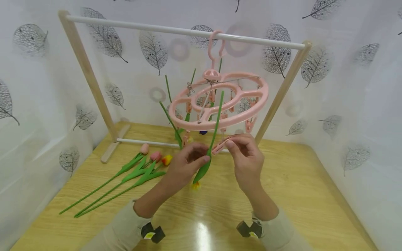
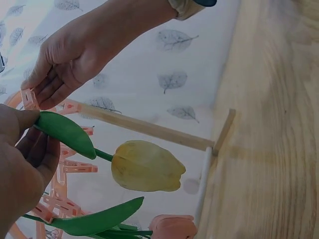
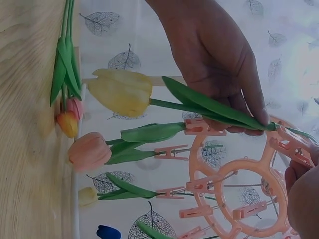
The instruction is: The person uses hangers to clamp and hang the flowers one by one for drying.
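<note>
My left hand [image 1: 185, 164] pinches the green stem and leaf of a yellow artificial tulip [image 2: 147, 167], whose bloom points down and stem stands up past the hanger's front rim. Between the thumb and fingers of my right hand [image 1: 249, 160] is a pink clothespin [image 1: 221, 144], its tip right at the stem. This clothespin belongs to a round pink clip hanger [image 1: 263, 94], which hangs tilted from a white bar. Several other tulips hang bloom-down from its clips, among them a pink tulip [image 3: 89, 152] and a blue tulip [image 3: 108, 232].
Wooden posts [image 1: 89, 76] carry the white bar [image 1: 141, 27] over the wooden table [image 1: 292, 195]. To the left of my hands lie three tulips, pink and orange-yellow, with stems [image 1: 103, 193] towards me. Behind the rack hangs a white curtain [image 1: 342, 104] with leaf prints.
</note>
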`<state>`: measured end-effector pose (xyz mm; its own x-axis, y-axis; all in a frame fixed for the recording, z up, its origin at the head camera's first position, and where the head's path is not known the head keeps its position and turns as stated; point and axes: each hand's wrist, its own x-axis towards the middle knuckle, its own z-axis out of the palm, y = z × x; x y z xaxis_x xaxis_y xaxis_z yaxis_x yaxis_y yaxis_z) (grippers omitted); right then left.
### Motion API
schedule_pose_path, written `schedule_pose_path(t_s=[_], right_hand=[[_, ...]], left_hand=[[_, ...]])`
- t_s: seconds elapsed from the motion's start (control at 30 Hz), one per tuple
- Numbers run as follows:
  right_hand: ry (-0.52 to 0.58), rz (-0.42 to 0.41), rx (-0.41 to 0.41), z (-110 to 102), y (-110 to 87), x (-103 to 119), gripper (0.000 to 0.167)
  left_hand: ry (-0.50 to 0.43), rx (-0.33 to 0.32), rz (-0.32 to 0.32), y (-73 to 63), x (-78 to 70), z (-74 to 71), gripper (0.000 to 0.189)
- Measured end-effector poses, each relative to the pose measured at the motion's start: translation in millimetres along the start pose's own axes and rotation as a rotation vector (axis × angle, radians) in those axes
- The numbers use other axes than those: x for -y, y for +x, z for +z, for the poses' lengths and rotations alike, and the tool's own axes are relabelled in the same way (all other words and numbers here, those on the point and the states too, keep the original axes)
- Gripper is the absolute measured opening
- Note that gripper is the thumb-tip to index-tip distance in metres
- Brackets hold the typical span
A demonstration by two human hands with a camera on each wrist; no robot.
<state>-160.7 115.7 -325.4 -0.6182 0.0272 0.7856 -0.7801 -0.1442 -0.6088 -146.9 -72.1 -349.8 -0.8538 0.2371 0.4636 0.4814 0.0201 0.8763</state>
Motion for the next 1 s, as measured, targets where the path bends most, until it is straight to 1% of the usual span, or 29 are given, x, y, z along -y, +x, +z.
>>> schedule_pose_path(t_s=[0.13,0.3,0.47,0.57,0.7,1.0], right_hand=[[0.013,-0.004,-0.012,0.7,-0.3,1.9,0.010],[0.015,0.005,-0.016,1.4,-1.0,3.0,0.009],[0.022,-0.016,-0.008,2.6,-1.8,2.5,0.012],[0.036,-0.029,-0.007,3.7,-2.7,1.7,0.014],[0.040,-0.027,-0.002,4.4,-3.5,0.3,0.013],[-0.001,-0.027,-0.013,5.0,-6.1,-2.4,0.010]], left_hand=[[0.019,0.002,0.006,0.4,1.7,1.6,0.023],[0.019,0.001,0.008,1.4,2.1,3.1,0.022],[0.020,0.004,0.018,0.9,0.8,2.9,0.023],[0.016,0.007,0.010,0.5,0.5,3.3,0.022],[0.014,0.012,-0.013,0.7,0.3,3.9,0.017],[0.024,0.017,-0.019,1.1,1.5,4.2,0.015]])
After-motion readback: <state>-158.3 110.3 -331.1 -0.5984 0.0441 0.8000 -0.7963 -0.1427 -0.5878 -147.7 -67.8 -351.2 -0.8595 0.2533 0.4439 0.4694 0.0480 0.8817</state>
